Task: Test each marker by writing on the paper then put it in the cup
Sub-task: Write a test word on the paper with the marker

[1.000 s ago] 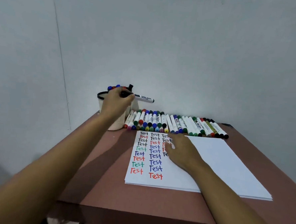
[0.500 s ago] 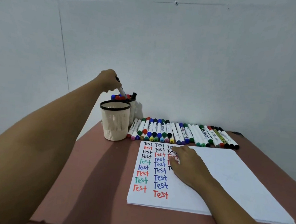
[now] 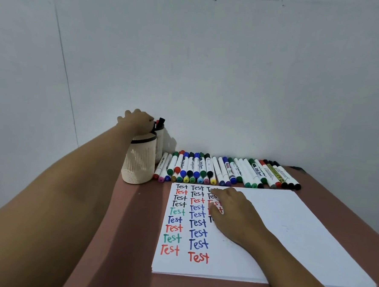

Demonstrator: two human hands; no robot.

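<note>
Two cream mesh cups stand at the back left of the table. The front cup (image 3: pixel 138 162) has a black rim, and the rear cup (image 3: pixel 159 141) holds markers with a black cap (image 3: pixel 161 120) sticking out. My left hand (image 3: pixel 136 122) sits on the rear cup's mouth with its fingers curled down; the marker it carries is hidden under the hand. My right hand (image 3: pixel 235 215) lies flat on the white paper (image 3: pixel 290 227), covering part of the third column of coloured "Test" words. A row of several capped markers (image 3: pixel 226 172) lies behind the paper.
The brown table (image 3: pixel 130 228) ends at a white wall just behind the cups and markers. The paper's right half is blank. The table's right edge runs close past the last markers.
My left hand has carried the marker up over the front cup and down onto the rear cup's mouth. My right hand has stayed on the paper. The view has tilted.
</note>
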